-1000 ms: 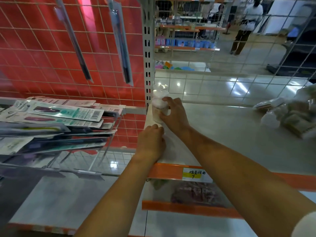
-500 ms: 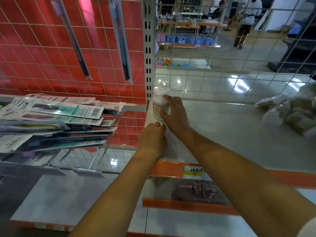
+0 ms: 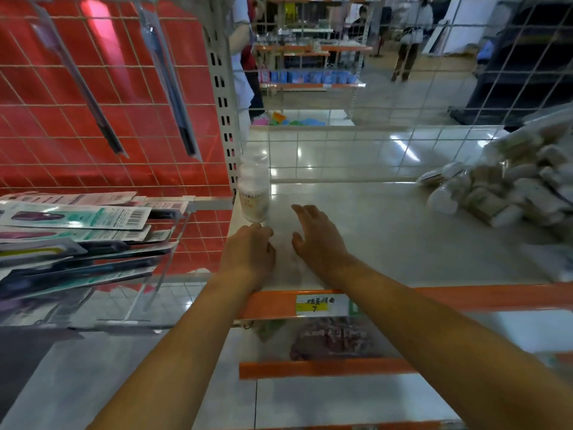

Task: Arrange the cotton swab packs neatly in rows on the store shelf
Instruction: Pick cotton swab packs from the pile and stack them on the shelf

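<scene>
One cotton swab pack (image 3: 254, 193) stands cornered just beyond my loosely curled, empty left hand (image 3: 249, 252) to start a row, while my right hand (image 3: 316, 235) hovers spread and empty, heaped packs (image 3: 508, 187) far to its right.

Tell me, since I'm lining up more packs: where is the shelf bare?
Bare shelf runs from the upright cotton swab pack at the left post to the pile of packs at right. Crowded: that pile, and the front-left corner under both hands.

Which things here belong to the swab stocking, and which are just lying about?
Job: cotton swab jar standing at the shelf's left rear corner; heap of swab packs at its right; both hands, left, right.
Bystanders: toothbrush packs on the left rack; price tag.
</scene>
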{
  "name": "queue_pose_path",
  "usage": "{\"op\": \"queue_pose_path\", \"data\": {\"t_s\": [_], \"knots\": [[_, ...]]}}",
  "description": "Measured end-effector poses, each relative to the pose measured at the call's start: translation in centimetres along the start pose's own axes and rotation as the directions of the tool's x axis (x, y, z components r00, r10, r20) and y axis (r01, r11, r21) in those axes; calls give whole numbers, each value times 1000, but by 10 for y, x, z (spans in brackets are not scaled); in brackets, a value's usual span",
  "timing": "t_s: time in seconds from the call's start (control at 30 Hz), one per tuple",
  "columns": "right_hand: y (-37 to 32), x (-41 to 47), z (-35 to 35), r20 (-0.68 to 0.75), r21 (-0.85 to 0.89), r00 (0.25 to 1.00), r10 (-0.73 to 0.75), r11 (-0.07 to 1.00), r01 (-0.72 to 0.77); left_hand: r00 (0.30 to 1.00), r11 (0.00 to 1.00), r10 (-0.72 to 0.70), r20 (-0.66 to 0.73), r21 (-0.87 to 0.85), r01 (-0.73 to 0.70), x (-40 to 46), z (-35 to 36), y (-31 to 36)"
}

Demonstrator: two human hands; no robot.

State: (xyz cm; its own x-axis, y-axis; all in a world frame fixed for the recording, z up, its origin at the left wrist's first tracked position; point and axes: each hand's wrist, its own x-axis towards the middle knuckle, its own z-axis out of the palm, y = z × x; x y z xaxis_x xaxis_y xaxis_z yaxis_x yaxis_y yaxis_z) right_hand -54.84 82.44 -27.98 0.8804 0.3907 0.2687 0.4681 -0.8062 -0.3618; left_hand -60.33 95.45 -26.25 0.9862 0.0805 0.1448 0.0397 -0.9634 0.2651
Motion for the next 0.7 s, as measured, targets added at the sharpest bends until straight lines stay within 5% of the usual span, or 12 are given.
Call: {"op": "queue_pose_path", "data": {"t_s": [0.27,0.7], "knots": [[34,-23,-25,64,-69,997,35,997,-31,990,992,118,-73,-38,-121,13,-6,49],[111,-60,-76,64,-86,974,217,974,-211,972,976,219,80,-28,-218,21,30,130]]}}
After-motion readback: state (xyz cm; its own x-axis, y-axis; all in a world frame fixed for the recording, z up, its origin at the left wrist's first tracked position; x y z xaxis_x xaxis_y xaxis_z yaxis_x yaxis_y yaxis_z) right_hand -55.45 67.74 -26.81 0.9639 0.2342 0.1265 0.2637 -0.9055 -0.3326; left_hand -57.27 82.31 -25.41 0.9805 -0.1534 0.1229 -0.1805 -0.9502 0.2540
